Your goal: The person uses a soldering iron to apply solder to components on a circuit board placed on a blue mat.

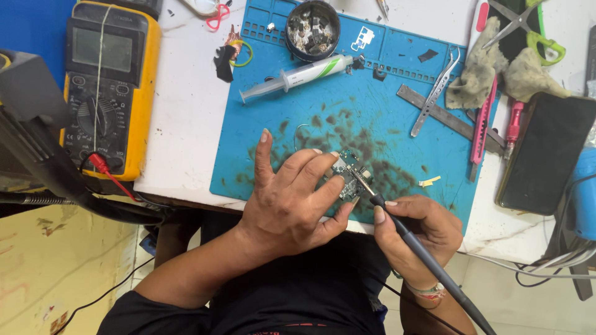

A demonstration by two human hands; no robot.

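While left hand (292, 198) pins board (347, 177), iron (422, 257) tip points up-left.

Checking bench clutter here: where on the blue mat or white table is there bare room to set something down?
Free: the mat between the syringe and the left hand; also the white tabletop between the yellow multimeter and the mat. Crowded: the right side, with tweezers, metal ruler, rags, scissors and dark phone.

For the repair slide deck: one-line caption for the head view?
Left hand steadies a small circuit board on a blue mat while right hand applies a soldering iron.
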